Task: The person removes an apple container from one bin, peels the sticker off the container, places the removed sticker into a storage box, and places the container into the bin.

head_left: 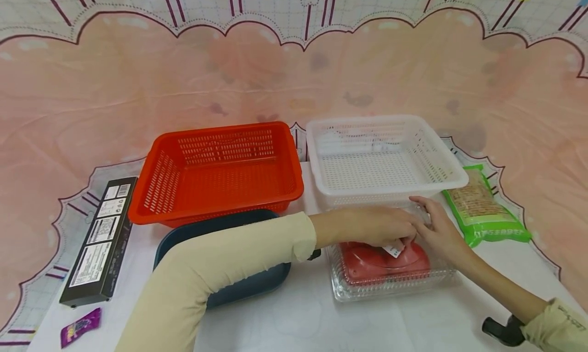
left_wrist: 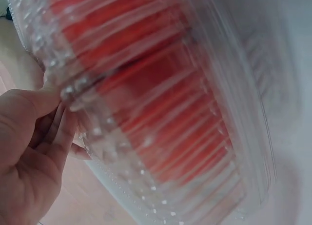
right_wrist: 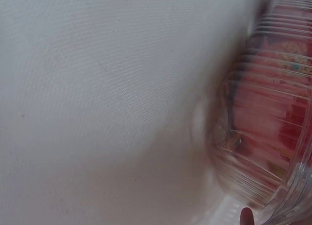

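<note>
A clear ribbed plastic box (head_left: pixel 345 292) with glossy red contents (head_left: pixel 367 267) stands on the white table, in front of the white basket. My left hand (head_left: pixel 383 227) reaches across it from the left, over a small white label (head_left: pixel 393 250). In the left wrist view the thumb and fingers of that hand pinch the box's edge. At the box's right back corner lies my right hand (head_left: pixel 438 234), its index finger stretched out and its thumb beside the left fingers. The right wrist view catches only one fingertip (right_wrist: pixel 246 216) near the box. I cannot make out what the red contents are.
Behind stand a red basket (head_left: pixel 220 211) and a white basket (head_left: pixel 390 191). A dark blue tray (head_left: pixel 271 280) lies partly under the left sleeve. To the left are a black box (head_left: pixel 98 240) and a purple wrapped sweet (head_left: pixel 80 327); at right, a green packet (head_left: pixel 487 209).
</note>
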Demonstrator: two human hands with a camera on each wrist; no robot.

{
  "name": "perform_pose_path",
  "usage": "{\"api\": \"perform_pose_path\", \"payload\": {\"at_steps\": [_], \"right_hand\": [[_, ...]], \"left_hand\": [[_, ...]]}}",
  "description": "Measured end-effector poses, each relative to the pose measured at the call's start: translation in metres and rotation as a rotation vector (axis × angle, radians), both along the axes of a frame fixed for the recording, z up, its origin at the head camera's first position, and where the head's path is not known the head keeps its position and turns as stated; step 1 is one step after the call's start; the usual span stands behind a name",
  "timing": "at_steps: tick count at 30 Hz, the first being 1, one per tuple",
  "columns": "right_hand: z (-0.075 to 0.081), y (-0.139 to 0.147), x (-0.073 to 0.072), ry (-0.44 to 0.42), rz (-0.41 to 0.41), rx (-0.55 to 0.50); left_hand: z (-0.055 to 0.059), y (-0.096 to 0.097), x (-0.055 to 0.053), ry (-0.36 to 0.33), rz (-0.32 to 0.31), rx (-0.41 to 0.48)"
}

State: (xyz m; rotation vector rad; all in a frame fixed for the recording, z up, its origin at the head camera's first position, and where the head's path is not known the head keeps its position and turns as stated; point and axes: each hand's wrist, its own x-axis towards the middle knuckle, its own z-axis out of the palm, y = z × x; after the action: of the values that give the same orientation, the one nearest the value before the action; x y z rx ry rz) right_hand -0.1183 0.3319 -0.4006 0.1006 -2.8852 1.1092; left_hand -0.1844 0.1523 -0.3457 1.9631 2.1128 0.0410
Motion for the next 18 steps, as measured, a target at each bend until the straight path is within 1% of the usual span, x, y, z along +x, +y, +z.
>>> {"api": "perform_pose_path", "payload": {"at_steps": [5,12,15,18], "right_hand": [[-0.0013,-0.0019,-0.0002,0.011,0.002,0.001],[-0.0008,-0.0027,-0.0002,-0.026,0.004,-0.036],[0.0000,-0.0026,-0.0003,-0.045,0.000,-0.035],[0.0010,-0.0022,0.0003,-0.047,0.000,-0.028]], "left_hand": [[-0.0009,0.0054,0.0013,0.027,0.023,-0.021],[0.0014,0.0100,0.0049,0.085,0.051,-0.097],[0.0010,0.0076,0.0057,0.118,0.034,-0.080],[0.0001,0.0044,0.0057,0.109,0.034,-0.044]]}}
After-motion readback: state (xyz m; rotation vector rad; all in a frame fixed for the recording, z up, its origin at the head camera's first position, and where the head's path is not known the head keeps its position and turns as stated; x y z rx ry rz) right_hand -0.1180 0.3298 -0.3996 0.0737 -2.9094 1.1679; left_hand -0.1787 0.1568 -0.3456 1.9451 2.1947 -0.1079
